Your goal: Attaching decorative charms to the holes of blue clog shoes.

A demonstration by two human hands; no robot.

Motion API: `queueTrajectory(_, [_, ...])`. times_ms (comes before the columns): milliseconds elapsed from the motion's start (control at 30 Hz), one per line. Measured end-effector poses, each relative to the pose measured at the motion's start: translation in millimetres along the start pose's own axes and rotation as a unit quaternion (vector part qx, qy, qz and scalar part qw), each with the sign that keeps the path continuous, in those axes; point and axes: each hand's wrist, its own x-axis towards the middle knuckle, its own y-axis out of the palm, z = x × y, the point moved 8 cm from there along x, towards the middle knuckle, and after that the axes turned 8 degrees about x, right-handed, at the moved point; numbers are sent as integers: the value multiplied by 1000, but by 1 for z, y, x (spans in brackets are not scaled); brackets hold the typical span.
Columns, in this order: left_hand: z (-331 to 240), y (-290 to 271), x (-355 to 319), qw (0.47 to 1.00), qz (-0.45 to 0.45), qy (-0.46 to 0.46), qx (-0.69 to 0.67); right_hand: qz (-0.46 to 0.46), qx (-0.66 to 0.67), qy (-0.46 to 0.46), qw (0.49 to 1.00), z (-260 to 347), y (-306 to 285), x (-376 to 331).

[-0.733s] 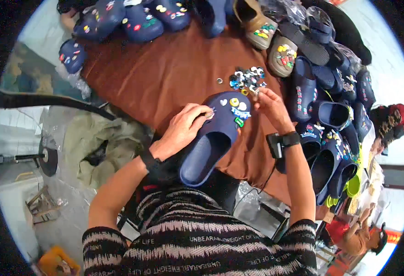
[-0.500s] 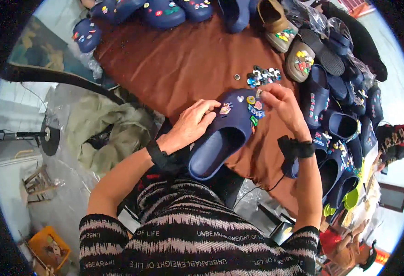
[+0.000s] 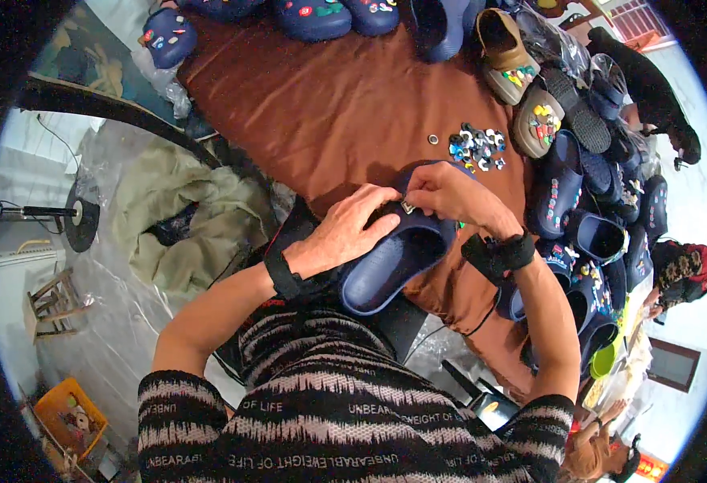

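One navy clog is at the near edge of the brown-covered bench; probably light, springy, hardly fragile — best held by its upper's side. The left hand rests on it — gripping or not, I cannot tell; the right hand pinches one square charm. Beyond: one ring, two brownish clogs, one charm pile, too jumbled to count.

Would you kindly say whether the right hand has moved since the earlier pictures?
Yes: against the charm pile, the right hand shifted leftward, toward the left hand.
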Motion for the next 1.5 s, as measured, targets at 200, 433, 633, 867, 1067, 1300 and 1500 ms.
queueTrajectory(200, [-13,-3,-6,998,-8,25,52,95,-38,96,990,-1,8,7])
queueTrajectory(433, [-25,3,-10,995,-27,66,76,74,-120,71,987,-2,4,10])
queueTrajectory(633, [-23,8,-13,999,-20,37,22,95,-135,112,980,-8,8,5])
queueTrajectory(867, [-23,10,-13,998,-28,22,50,-12,-322,57,945,-6,19,3])
queueTrajectory(1067, [-24,7,-7,998,-15,32,56,-49,-257,27,965,-4,6,-1])
queueTrajectory(1300, [-24,-2,11,998,-40,21,51,-88,-137,-22,986,1,1,-21])
queueTrajectory(1500, [-24,0,12,998,-24,16,60,-109,-172,-55,977,7,3,-28])
